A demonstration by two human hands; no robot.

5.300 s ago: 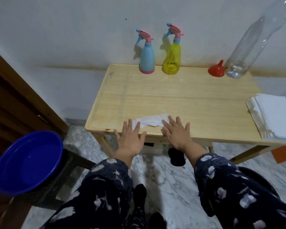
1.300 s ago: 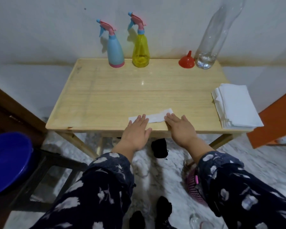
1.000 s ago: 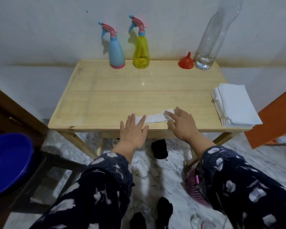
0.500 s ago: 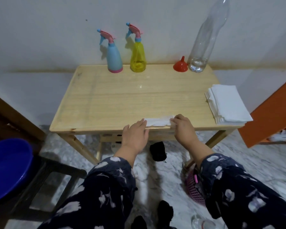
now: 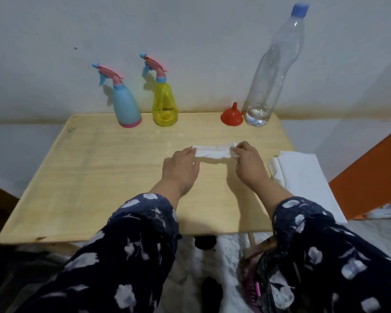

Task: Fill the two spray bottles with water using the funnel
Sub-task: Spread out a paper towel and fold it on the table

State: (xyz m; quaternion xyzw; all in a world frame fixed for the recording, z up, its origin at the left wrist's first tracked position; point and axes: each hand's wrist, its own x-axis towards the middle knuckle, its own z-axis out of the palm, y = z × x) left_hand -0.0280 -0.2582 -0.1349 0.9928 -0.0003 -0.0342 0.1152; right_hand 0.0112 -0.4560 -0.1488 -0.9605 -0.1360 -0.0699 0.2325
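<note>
A white tissue is stretched out on the wooden table, approx. mid-surface. Its right end is pinched by the right hand, fingers curled round the edge. Its left end is touched by the left hand, fingers straight and held together, palm down.

At the rear edge, by the wall, 2 spray bottles are stood upright: blue spray bottle at left, yellow spray bottle just beside it, trigger heads fitted. Further right, the red funnel is placed spout up, next to the clear water bottle, blue cap on, a little water at the bottom. A stack of white tissues is set at the table's right edge.
</note>
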